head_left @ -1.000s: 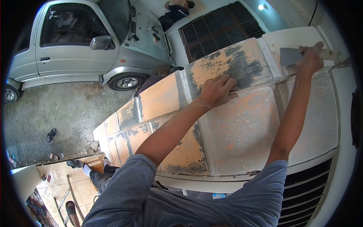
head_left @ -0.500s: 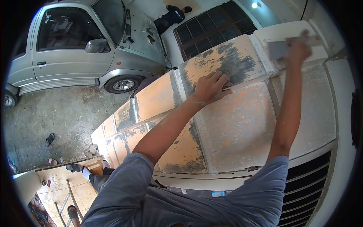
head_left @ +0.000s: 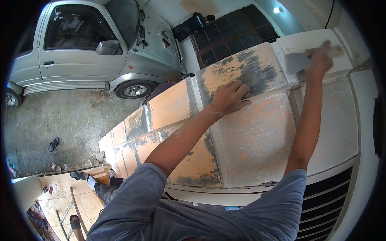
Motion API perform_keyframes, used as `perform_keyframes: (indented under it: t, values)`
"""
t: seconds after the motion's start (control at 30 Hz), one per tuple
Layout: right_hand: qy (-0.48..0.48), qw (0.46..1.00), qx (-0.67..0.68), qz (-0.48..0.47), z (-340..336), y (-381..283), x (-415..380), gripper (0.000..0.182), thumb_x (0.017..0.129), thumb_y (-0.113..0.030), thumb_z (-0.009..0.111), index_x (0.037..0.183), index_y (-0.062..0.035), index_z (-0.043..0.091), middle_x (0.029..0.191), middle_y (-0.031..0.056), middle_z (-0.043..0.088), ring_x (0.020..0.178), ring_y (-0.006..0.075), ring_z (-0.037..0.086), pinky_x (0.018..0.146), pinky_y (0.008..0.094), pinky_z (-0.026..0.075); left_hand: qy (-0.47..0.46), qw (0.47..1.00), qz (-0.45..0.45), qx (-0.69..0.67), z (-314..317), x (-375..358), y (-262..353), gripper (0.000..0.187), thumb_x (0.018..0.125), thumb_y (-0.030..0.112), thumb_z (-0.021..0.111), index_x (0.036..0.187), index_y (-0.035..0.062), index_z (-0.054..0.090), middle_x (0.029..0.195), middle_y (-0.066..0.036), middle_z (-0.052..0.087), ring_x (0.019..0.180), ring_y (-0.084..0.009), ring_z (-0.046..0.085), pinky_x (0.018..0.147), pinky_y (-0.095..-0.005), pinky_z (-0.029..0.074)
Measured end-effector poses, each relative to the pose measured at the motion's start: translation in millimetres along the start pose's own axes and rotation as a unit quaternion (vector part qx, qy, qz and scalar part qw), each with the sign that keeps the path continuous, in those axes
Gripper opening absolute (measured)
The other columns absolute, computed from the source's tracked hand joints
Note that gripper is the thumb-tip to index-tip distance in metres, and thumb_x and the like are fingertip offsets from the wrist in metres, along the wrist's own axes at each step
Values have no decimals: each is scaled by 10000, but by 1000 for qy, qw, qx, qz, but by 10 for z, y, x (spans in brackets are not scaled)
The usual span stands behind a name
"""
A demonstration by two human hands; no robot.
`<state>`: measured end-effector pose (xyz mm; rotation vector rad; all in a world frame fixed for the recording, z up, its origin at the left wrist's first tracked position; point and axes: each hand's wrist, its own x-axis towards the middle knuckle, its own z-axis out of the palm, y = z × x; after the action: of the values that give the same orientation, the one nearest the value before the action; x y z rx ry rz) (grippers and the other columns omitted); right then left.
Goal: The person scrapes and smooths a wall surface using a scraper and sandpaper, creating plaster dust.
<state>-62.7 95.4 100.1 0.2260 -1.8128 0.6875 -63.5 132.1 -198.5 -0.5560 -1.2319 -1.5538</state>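
A panelled gate (head_left: 249,132) with worn orange and grey paint fills the middle of the view. My left hand (head_left: 229,97) lies flat on a ridge between two of its panels, fingers together. My right hand (head_left: 320,60) reaches to the upper right and grips the pale handle of a scraper (head_left: 298,62). The scraper's grey metal blade rests against a whitish panel (head_left: 313,42) at the top. Both arms are stretched out, in grey short sleeves.
A silver car (head_left: 88,48) stands on the concrete floor at the upper left. Another person in dark clothes (head_left: 193,24) is by a barred window (head_left: 237,34). Sandals (head_left: 54,143) lie on the ground. A vent grille (head_left: 325,209) is at the lower right.
My right hand with the scraper has shifted a little back and forth over the whitish panel. My left hand stays on the ridge. The view has swayed slightly.
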Motion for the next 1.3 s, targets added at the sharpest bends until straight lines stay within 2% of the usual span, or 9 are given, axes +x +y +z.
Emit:
perform_keyframes:
  t: [0.27,0.43,0.5,0.57,0.63,0.93,1.07,1.2,1.3]
  values:
    - [-79,996,0,-36,45,107,29,431,957,-360,567,803,42,544,564,68,500,481,156,480,493,310,440,-34,999,-27,-15,-23,-5,1,426,638,339,799,907,126,546,837,-32,555,779,-219,621,561,-336,509]
    - [-13,992,114,-61,86,1,0,408,957,-347,566,806,32,548,572,57,499,489,148,473,483,300,427,-29,999,-31,-17,-20,-31,17,420,639,337,798,902,127,548,826,-34,554,775,-222,621,556,-338,504]
    - [-112,992,-28,-58,143,165,-75,406,968,-329,544,811,45,565,571,55,499,498,143,482,494,313,453,-1,1000,-5,1,-10,4,5,414,636,348,825,860,130,553,768,-3,537,704,-179,610,519,-313,508]
    - [-73,994,-44,-75,99,81,29,408,969,-331,540,812,45,566,568,51,494,497,143,476,503,321,454,3,1000,-3,-3,-6,17,6,411,637,343,825,857,129,552,767,-4,537,702,-181,609,518,-313,507]
    - [-26,990,139,-24,-33,-96,128,423,961,-348,555,808,46,565,562,48,489,502,149,477,503,322,426,9,1000,-10,-8,-10,-5,10,407,638,339,826,854,129,552,766,-6,536,701,-183,609,516,-313,506]
    - [-35,996,-76,-17,56,107,9,501,941,-424,573,744,37,590,604,97,577,541,178,533,574,307,436,-17,1000,-19,-18,-34,17,-8,409,633,323,800,885,124,546,808,-34,556,741,-216,619,551,-334,506]
    - [21,999,35,3,-7,9,178,475,946,-407,572,746,23,576,596,93,558,529,172,526,545,299,426,-9,1000,-10,-11,-23,7,12,415,630,335,816,877,126,555,796,-18,553,721,-197,612,533,-324,506]
    - [-119,992,-11,-44,87,167,-29,449,965,-350,556,674,-9,523,572,65,505,509,157,485,504,295,417,2,1000,-9,-17,-13,3,9,410,631,335,830,864,128,563,768,-7,544,699,-181,603,516,-315,503]
    - [20,1000,9,-9,0,-27,124,481,948,-405,571,693,3,551,523,68,524,453,148,489,486,309,416,4,1000,-3,-16,-12,6,6,409,635,335,828,868,128,563,769,-7,543,703,-180,603,518,-312,504]
